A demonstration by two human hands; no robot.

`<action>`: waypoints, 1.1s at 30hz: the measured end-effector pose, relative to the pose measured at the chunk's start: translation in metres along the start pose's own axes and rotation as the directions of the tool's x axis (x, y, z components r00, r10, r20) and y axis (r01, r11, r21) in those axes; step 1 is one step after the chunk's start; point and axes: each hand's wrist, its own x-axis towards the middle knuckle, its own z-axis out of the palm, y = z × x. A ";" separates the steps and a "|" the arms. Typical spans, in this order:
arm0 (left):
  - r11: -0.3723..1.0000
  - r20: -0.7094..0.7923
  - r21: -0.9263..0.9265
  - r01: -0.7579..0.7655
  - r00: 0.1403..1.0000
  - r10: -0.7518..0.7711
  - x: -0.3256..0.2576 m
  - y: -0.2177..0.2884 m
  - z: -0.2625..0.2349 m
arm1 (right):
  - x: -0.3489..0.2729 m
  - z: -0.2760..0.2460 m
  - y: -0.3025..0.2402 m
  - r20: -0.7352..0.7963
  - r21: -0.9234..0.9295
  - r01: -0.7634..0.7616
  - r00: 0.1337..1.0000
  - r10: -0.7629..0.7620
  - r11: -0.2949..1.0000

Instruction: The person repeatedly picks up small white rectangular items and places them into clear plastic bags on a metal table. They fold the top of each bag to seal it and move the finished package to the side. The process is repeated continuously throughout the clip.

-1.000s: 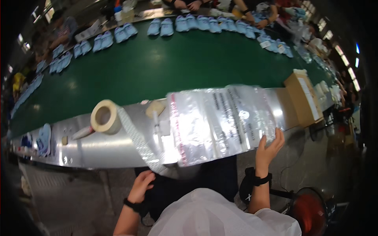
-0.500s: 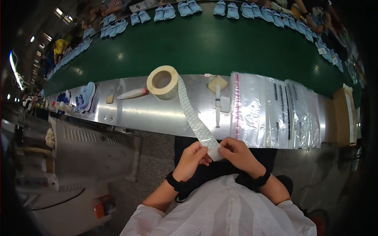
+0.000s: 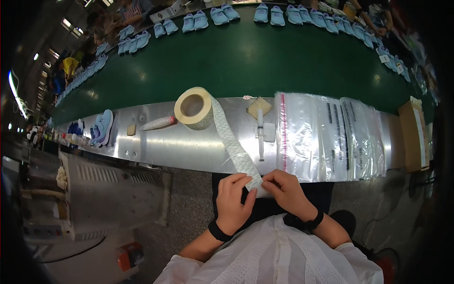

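Head view, looking down. What do the two hands hold?

— Both grip the free end of a white paper strip point(image 3: 235, 147) that runs off a large tape roll point(image 3: 194, 108). The left hand point(image 3: 234, 202) pinches the strip's end from the left, thumb and fingers closed on it. The right hand point(image 3: 286, 190) closes on the same end from the right, fingertips meeting the left hand's. Both hands sit low in the frame, just below the edge of the metal bench point(image 3: 179, 142), above the person's lap.

Head view again: where does the roll lie?

— It lies on the bench, left of centre, its hole facing up. The strip runs diagonally from the roll down over the bench edge to the hands.

What lies beside it?

— A white tube-shaped object point(image 3: 158, 123) lies just left of the roll, and a small tan block point(image 3: 131, 129) further left. A syringe-like applicator point(image 3: 260, 134) lies just right of the strip, with a tan pad point(image 3: 259, 107) above it. Clear plastic bags point(image 3: 331, 137) are spread overlapping to the right, and a cardboard box point(image 3: 413, 135) stands beyond them.

And behind the bench?

— A green conveyor belt point(image 3: 246, 61) carries a row of light blue shoes point(image 3: 269, 14) along its far edge. One blue shoe point(image 3: 103, 127) rests at the bench's left end.
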 end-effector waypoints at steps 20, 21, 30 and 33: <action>0.932 0.411 -0.206 -0.299 0.837 0.360 0.048 0.000 0.052 | 0.020 -0.044 0.041 -0.545 -0.557 -0.114 0.797 -0.258 0.823; 0.942 0.465 -0.125 -0.311 0.820 0.333 0.040 -0.002 0.065 | 0.026 -0.049 0.042 -0.526 -0.712 -0.122 0.745 -0.411 0.691; 0.950 0.739 -0.261 0.171 0.669 0.082 0.065 -0.004 0.058 | 0.020 -0.080 0.063 -0.684 -0.303 -0.062 0.709 -0.171 0.951; 0.169 0.741 -0.670 0.723 0.634 0.221 0.099 0.000 0.080 | 0.009 -0.089 0.058 -0.607 0.180 -0.017 0.784 0.125 0.983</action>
